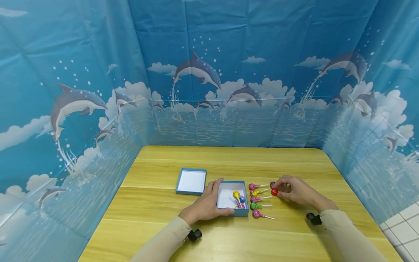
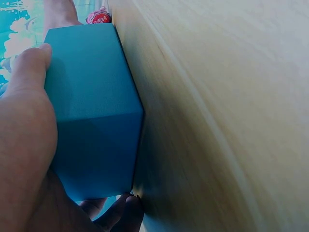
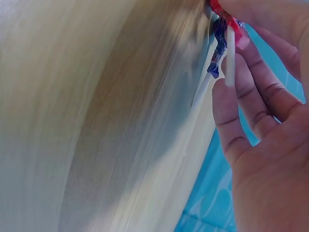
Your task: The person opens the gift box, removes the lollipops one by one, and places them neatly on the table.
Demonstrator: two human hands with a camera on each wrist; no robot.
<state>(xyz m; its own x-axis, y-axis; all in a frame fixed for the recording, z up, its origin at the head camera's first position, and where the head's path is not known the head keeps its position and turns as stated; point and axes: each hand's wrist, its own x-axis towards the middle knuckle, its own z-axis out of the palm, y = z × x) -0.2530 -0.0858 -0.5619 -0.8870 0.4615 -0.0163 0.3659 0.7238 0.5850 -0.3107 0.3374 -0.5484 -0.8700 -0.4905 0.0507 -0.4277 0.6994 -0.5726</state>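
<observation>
My left hand (image 1: 207,204) grips a blue open box (image 1: 239,212), its thumb along the front wall and its fingers at the far left. Inside lie a yellow lollipop (image 1: 236,194), a blue lollipop (image 1: 242,199) and some pink ones. With thumb and fingers, my right hand (image 1: 297,191) pinches a red lollipop (image 1: 274,191), whose white stick points toward the palm in the right wrist view. A dark blue lollipop (image 3: 220,46) lies right beside the red one, partly hidden by the fingers. In the left wrist view the box's blue side (image 2: 91,77) fills the hand.
Between box and right hand is a column of lollipops, sticks pointing right: pink (image 1: 252,186), yellow (image 1: 254,193), pink (image 1: 254,199), green (image 1: 254,206) and pink (image 1: 256,214). The shallow box lid (image 1: 191,181) lies at the left on the wooden table (image 1: 147,218). Dolphin-printed curtains (image 1: 209,123) surround it.
</observation>
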